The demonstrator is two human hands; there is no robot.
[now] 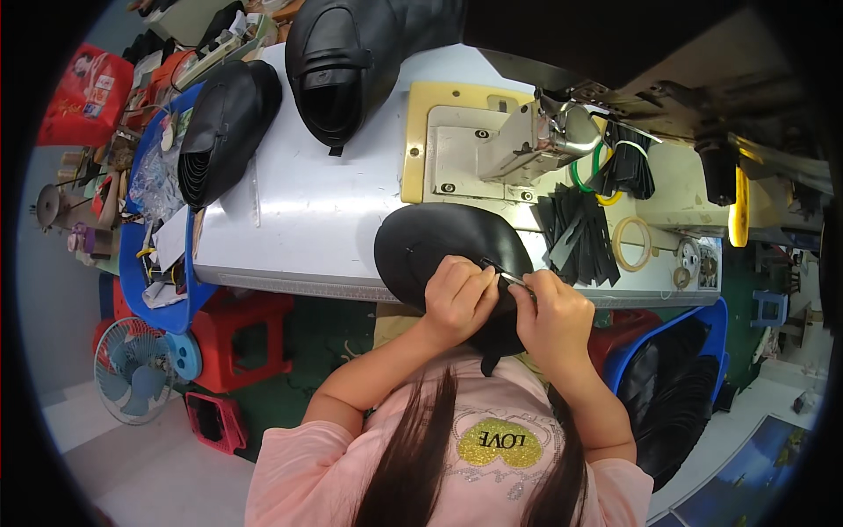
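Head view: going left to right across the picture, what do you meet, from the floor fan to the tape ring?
Floor fan → red stool → left hand on the black leather piece → right hand holding a small metal tool → stack of black strips → tape ring.

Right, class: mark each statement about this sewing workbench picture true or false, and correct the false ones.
1. Both hands are on the black leather piece at the near edge of the table. True.
2. The right hand holds a small metal tool. True; it looks like snips, though most of it is hidden.
3. The left hand rests flat on the sewing machine. False: it grips the leather piece, apart from the machine.
4. A tape ring lies to the right of the black strips. True.
5. The stool under the table is green. False: it is red.
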